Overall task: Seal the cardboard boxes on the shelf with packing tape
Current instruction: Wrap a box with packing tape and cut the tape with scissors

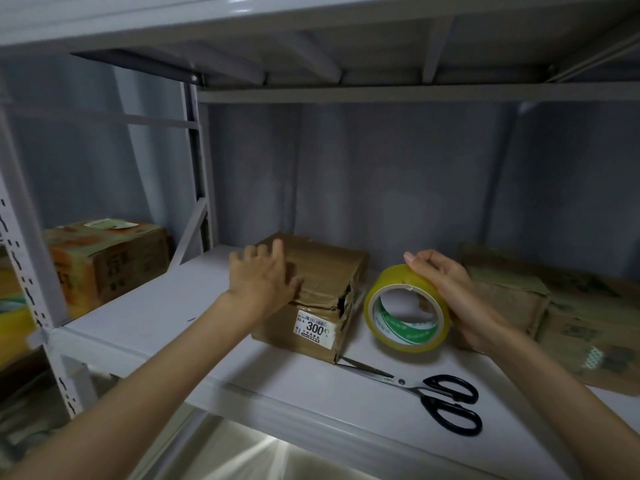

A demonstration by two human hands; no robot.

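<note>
A small brown cardboard box [322, 271] with a white "300" label sits in the middle of the white shelf [145, 317]; its right corner is torn. My left hand [261, 278] rests flat on the box's top left edge, fingers straight. A roll of yellowish packing tape [407, 308] stands on edge just right of the box. My right hand [446, 292] grips the roll from its top and right side. Black-handled scissors [426, 393] lie on the shelf in front of the tape, blades pointing at the box's corner.
More worn cardboard boxes [554, 306] lie flat at the right behind my right hand. An orange-printed box [107, 258] stands on the neighbouring shelf at left. A metal upright [197, 168] divides the bays, and the upper shelf [346, 91] hangs overhead.
</note>
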